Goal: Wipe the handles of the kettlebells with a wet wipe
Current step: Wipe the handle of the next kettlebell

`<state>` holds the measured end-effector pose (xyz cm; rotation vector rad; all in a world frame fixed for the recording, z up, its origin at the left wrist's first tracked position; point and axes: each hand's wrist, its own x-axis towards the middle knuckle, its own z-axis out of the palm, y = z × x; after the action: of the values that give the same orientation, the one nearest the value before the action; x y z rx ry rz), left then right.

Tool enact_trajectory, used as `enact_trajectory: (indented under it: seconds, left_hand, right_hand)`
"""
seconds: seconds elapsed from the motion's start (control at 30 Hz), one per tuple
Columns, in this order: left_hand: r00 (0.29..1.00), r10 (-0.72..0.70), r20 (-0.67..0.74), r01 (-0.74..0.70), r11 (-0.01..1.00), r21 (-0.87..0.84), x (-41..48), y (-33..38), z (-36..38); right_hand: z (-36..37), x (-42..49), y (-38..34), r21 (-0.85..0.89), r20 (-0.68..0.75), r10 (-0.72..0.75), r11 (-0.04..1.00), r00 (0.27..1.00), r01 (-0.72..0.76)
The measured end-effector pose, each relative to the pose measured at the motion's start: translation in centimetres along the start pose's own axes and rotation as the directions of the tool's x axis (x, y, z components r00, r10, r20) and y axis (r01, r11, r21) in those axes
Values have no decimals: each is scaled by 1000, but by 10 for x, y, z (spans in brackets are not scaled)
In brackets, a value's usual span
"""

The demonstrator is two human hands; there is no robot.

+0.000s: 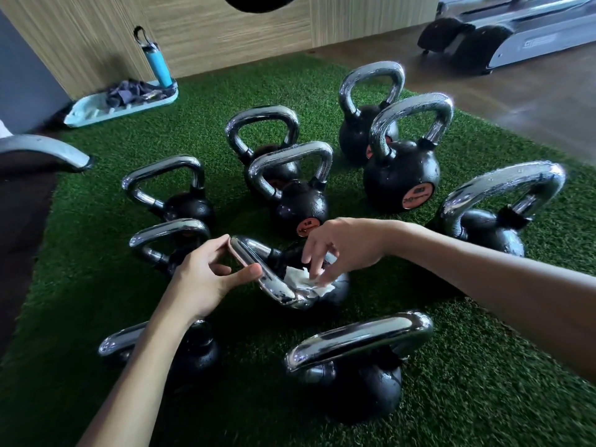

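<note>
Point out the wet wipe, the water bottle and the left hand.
wet wipe (297, 278), head view, crumpled white part.
water bottle (158, 65), head view, blue body.
left hand (201, 279), head view, middle of the hand.

Green turf (129, 285) covers most of the floor, with brown floor (516, 101) past its far right edge. Wood-panel wall (242, 33) at back, grey wall (22, 75) far left. Treadmill (503, 37) top right. Blue bottle (158, 64) and tray (87, 112) holding cloth (129, 91) at turf's far left corner.
</note>
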<state>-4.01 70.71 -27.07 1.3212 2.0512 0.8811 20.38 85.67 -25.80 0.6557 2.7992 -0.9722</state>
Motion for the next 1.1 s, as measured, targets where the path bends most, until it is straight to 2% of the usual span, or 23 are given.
enact_trajectory:
  seconds: [0.2, 0.37, 0.53, 0.6, 0.8, 0.97, 1.0, 1.1]
  left_hand:
    - [1000, 6, 8, -7, 1000, 15, 1, 4, 2]
    - [1000, -2, 12, 2, 1000, 12, 0, 0, -1]
    - [1000, -7, 15, 7, 1000, -5, -2, -1, -2]
    - [1000, -1, 14, 1, 1000, -4, -2, -1, -1]
    - [1000, 14, 10, -14, 1000, 17, -3, 0, 1]
    - [1000, 11, 14, -11, 1000, 4, -3, -4, -1]
    - [1000, 11, 14, -11, 1000, 3, -3, -4, -1]
    - [1000, 11, 18, -11, 1000, 16, -2, -4, -2]
  right_hand:
    - [-11, 20, -2, 17, 201, -23, 1000, 979, 20]
    - [-9, 26, -10, 97, 169, -52, 995, 984, 36]
    - [-2, 28, -16, -209, 167, -31, 976, 985, 66]
    - [0, 30, -17, -259, 159, -27, 963, 987, 68]
    - [3, 34, -24, -243, 39, -80, 966, 996, 87]
    - [-6, 27, -25, -211, 251, 12, 977, 968, 43]
    - [-5, 27, -23, -212, 256, 16, 977, 966, 40]
    - [0, 29, -18, -186, 148, 10, 982, 989, 18]
